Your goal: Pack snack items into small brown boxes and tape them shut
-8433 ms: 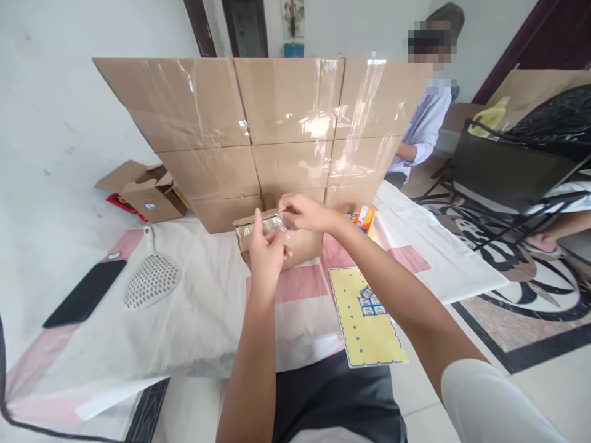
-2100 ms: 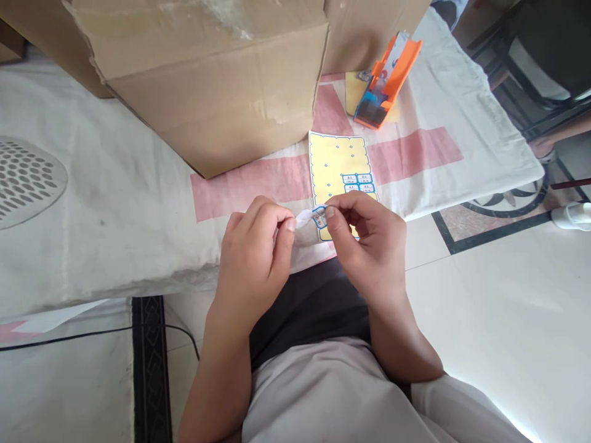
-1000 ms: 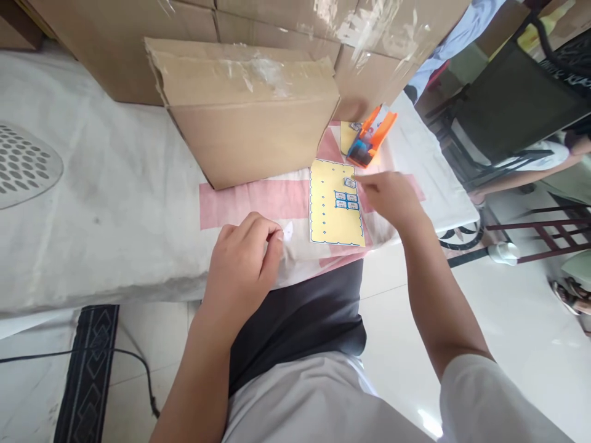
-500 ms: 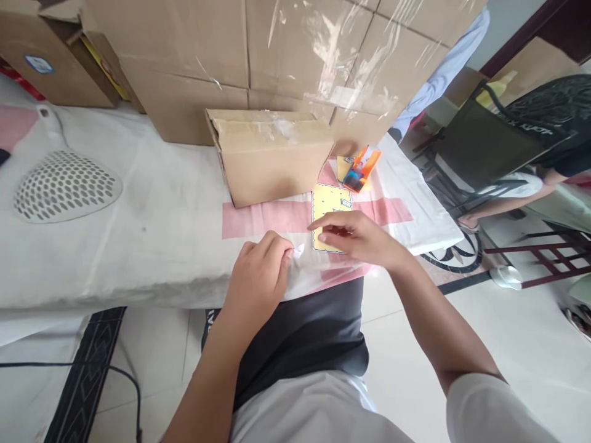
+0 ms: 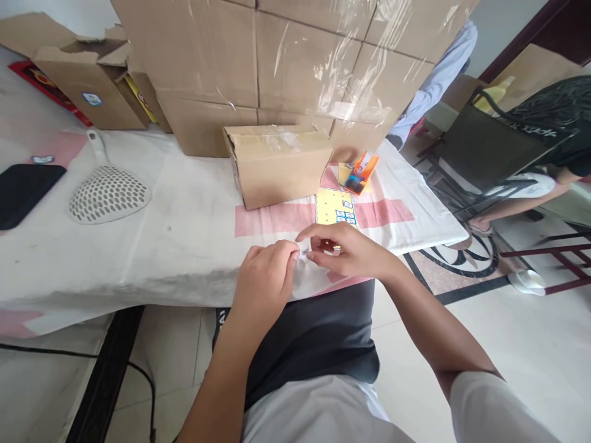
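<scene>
My left hand (image 5: 268, 274) pinches a small white scrap (image 5: 303, 247), thin like paper or film, between thumb and forefinger just above the table's front edge. My right hand (image 5: 344, 249) comes in from the other side, its thumb and forefinger apart around the scrap's free end; contact is hard to make out. Partly hidden behind the right hand lies a yellow card (image 5: 330, 206) with a scalloped edge and several blue-and-white stickers (image 5: 345, 216). An orange printed packet (image 5: 362, 173) rests farther back, partly over another yellow piece (image 5: 343, 173).
A closed cardboard box (image 5: 284, 169) stands before a wall of film-wrapped cartons (image 5: 300, 55). To the left are a white perforated skimmer (image 5: 111, 194), a black flat object (image 5: 28, 191) and open boxes (image 5: 92, 80). At right, a person sits on a chair (image 5: 503, 147); another's sleeve (image 5: 429, 86) shows behind the cartons.
My right hand has moved left and down from the yellow card to the white scrap, uncovering the card's stickers. My left hand keeps its pinch. The view has shifted left.
</scene>
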The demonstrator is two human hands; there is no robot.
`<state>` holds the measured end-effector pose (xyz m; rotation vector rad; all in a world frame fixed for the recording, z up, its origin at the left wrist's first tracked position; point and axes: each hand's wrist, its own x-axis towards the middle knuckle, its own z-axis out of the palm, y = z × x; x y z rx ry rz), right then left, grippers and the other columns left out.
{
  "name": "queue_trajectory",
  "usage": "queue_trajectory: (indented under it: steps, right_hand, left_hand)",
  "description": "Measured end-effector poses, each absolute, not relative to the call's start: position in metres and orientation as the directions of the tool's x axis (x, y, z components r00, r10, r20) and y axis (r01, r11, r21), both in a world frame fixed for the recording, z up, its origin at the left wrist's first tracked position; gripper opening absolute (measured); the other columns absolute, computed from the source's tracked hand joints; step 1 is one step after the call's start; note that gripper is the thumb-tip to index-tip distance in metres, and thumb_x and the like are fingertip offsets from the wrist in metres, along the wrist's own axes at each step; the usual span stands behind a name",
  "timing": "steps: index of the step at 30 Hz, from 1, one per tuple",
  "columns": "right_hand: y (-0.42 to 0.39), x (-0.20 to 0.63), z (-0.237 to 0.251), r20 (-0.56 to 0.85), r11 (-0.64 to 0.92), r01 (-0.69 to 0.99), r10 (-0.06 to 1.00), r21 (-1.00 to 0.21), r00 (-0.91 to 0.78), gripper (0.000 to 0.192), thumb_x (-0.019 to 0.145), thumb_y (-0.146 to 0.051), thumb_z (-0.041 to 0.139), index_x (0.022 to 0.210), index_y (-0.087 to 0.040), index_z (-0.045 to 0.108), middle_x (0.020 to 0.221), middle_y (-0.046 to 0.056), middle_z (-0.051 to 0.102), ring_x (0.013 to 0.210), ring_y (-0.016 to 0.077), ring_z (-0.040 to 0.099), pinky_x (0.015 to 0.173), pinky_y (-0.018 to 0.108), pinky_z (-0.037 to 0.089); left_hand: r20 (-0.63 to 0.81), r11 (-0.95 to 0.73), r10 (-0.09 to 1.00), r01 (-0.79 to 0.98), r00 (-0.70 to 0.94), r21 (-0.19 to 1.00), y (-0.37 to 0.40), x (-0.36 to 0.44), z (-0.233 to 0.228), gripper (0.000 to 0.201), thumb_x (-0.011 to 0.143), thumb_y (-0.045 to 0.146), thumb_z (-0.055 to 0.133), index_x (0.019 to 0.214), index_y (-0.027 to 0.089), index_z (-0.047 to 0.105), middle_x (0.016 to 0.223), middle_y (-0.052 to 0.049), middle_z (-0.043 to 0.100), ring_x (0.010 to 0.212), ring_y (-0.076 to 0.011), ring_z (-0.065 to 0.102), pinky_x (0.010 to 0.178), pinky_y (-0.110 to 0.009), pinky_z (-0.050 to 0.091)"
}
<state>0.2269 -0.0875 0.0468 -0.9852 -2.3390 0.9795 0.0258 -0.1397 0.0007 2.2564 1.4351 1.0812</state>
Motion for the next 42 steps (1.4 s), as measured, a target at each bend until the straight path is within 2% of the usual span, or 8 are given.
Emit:
queue_trajectory:
  steps: [5, 16, 22, 26, 29, 32, 36, 42]
  right_hand:
    - [-0.088, 0.233, 0.05, 0.143, 0.507, 0.429, 0.753, -0.747, -0.642, 0.016, 0.093, -0.03, 0.066, 0.081, -0.019, 0.066, 0.065, -0.003, 0.057, 0.059, 0.0103, 0.048, 0.056, 0.025, 0.036]
    - [-0.067, 0.234, 0.077, 0.304, 0.611, 0.364, 0.721, -0.703, -0.622, 0.01, 0.09, -0.025, 0.067, 0.083, -0.019, 0.07, 0.07, -0.002, 0.064, 0.06, 0.0098, 0.05, 0.055, 0.024, 0.039]
    - [-0.01, 0.263, 0.07, 0.426, 0.47, 0.309, 0.882, -0.827, -0.204, 0.024, 0.083, -0.04, 0.074, 0.077, -0.02, 0.064, 0.072, -0.001, 0.062, 0.063, 0.0113, 0.053, 0.055, 0.025, 0.042]
    - [0.046, 0.282, 0.051, 0.368, 0.348, 0.236, 0.929, -0.908, 0.048, 0.03, 0.073, -0.042, 0.08, 0.074, -0.02, 0.06, 0.07, -0.001, 0.06, 0.061, 0.0111, 0.052, 0.053, 0.025, 0.041]
    - [0.09, 0.281, 0.033, 0.316, 0.287, 0.205, 0.94, -0.936, 0.128, 0.03, 0.072, -0.042, 0.078, 0.074, -0.021, 0.057, 0.069, -0.002, 0.06, 0.056, 0.0097, 0.048, 0.05, 0.025, 0.037]
    - [0.125, 0.274, 0.012, 0.318, 0.299, 0.148, 0.939, -0.943, 0.127, 0.029, 0.072, -0.042, 0.076, 0.074, -0.021, 0.056, 0.071, 0.0, 0.061, 0.06, 0.0113, 0.052, 0.054, 0.027, 0.041]
    - [0.134, 0.266, -0.019, 0.397, 0.378, 0.173, 0.914, -0.909, 0.088, 0.012, 0.079, -0.029, 0.068, 0.078, -0.019, 0.061, 0.079, 0.001, 0.064, 0.066, 0.0129, 0.055, 0.062, 0.029, 0.044]
    - [0.107, 0.254, -0.036, 0.561, 0.534, 0.203, 0.821, -0.82, 0.105, 0.006, 0.086, -0.018, 0.063, 0.08, -0.02, 0.063, 0.084, 0.002, 0.059, 0.069, 0.0121, 0.053, 0.057, 0.025, 0.04]
  left_hand:
    - [0.482, -0.484, 0.848, 0.692, 0.219, 0.536, -0.141, 0.031, 0.002, 0.021, 0.103, 0.019, 0.041, 0.09, 0.022, 0.057, 0.078, 0.002, 0.069, 0.067, -0.0161, 0.057, 0.074, -0.033, 0.041]
    - [0.656, -0.513, 0.749, 0.707, 0.092, 0.487, -0.124, 0.043, 0.007, 0.014, 0.101, 0.018, 0.048, 0.095, 0.022, 0.06, 0.08, 0.0, 0.074, 0.071, -0.017, 0.068, 0.071, -0.033, 0.046]
    - [0.671, -0.421, 0.739, 0.741, -0.053, 0.522, -0.093, 0.025, -0.009, 0.007, 0.099, 0.019, 0.054, 0.099, 0.024, 0.06, 0.084, -0.002, 0.072, 0.078, -0.0194, 0.068, 0.076, -0.035, 0.051]
    - [0.755, -0.381, 0.636, 0.784, -0.162, 0.49, -0.05, 0.009, 0.007, 0.012, 0.094, 0.024, 0.064, 0.106, 0.023, 0.062, 0.115, -0.013, 0.067, 0.113, -0.0284, 0.063, 0.098, -0.048, 0.051]
    - [0.742, -0.385, 0.669, 0.835, -0.04, 0.393, -0.005, 0.009, 0.035, 0.034, 0.092, 0.034, 0.068, 0.125, 0.028, 0.062, 0.149, -0.016, 0.049, 0.143, -0.0375, 0.043, 0.112, -0.062, 0.039]
    - [0.632, -0.394, 0.748, 0.901, 0.2, 0.181, 0.037, 0.004, 0.05, 0.048, 0.091, 0.045, 0.069, 0.137, 0.037, 0.058, 0.15, -0.01, 0.055, 0.143, -0.0423, 0.044, 0.116, -0.073, 0.027]
    - [0.492, -0.432, 0.798, 0.899, 0.347, 0.067, 0.069, -0.032, 0.041, 0.059, 0.093, 0.049, 0.066, 0.149, 0.041, 0.048, 0.15, -0.001, 0.058, 0.139, -0.038, 0.053, 0.112, -0.055, 0.045]
    - [0.632, -0.48, 0.696, 0.875, 0.341, 0.056, 0.074, -0.055, 0.026, 0.061, 0.091, 0.049, 0.069, 0.149, 0.039, 0.052, 0.143, 0.001, 0.065, 0.138, -0.0298, 0.056, 0.118, -0.045, 0.044]
